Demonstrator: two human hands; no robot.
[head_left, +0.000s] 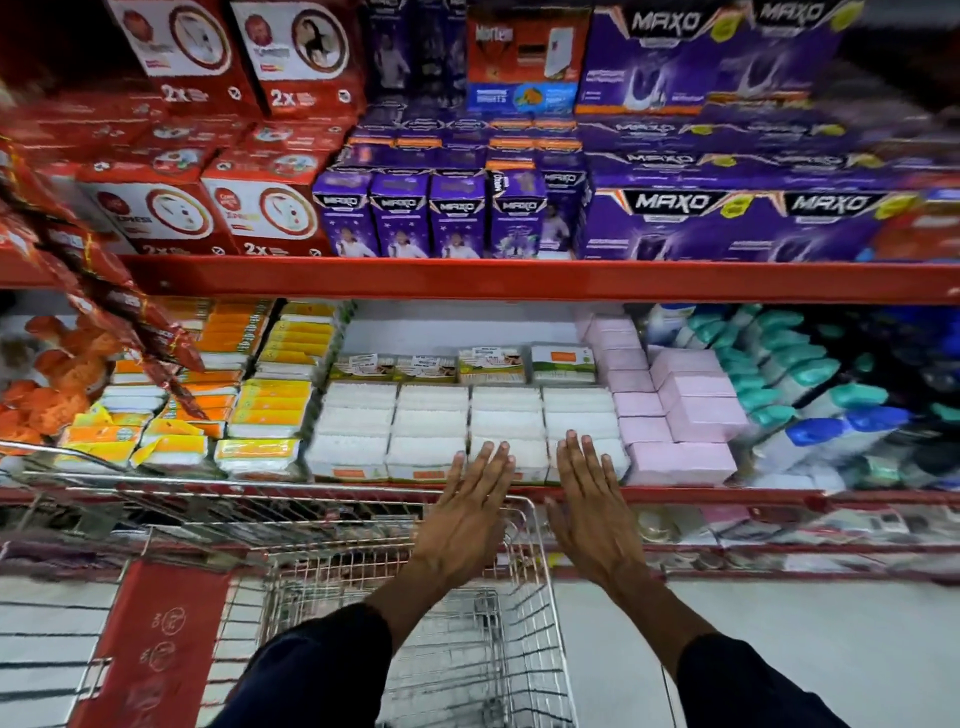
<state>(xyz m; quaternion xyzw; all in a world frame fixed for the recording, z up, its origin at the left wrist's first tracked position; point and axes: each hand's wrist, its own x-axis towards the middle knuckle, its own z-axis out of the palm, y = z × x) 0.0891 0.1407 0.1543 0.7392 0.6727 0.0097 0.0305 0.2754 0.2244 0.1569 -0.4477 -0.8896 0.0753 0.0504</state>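
Observation:
Both my hands reach forward over a wire shopping cart (535, 525) toward a store shelf. My left hand (470, 512) is flat with straight fingers, its fingertips at the front of a row of white packs (431, 421). My right hand (592, 499) is also flat, fingers spread, with its tips on the white pack (579, 410) at the right end of that row. Neither hand holds anything. The cart basket below my arms looks empty.
Yellow and orange packs (270, 405) lie left of the white ones, pink boxes (685, 405) right, then bottles with teal and blue caps (810, 395). A red shelf rail (519, 280) runs above, carrying red boxes (270, 208) and purple MAXO boxes (727, 218). Red sachet strips (109, 296) hang at left.

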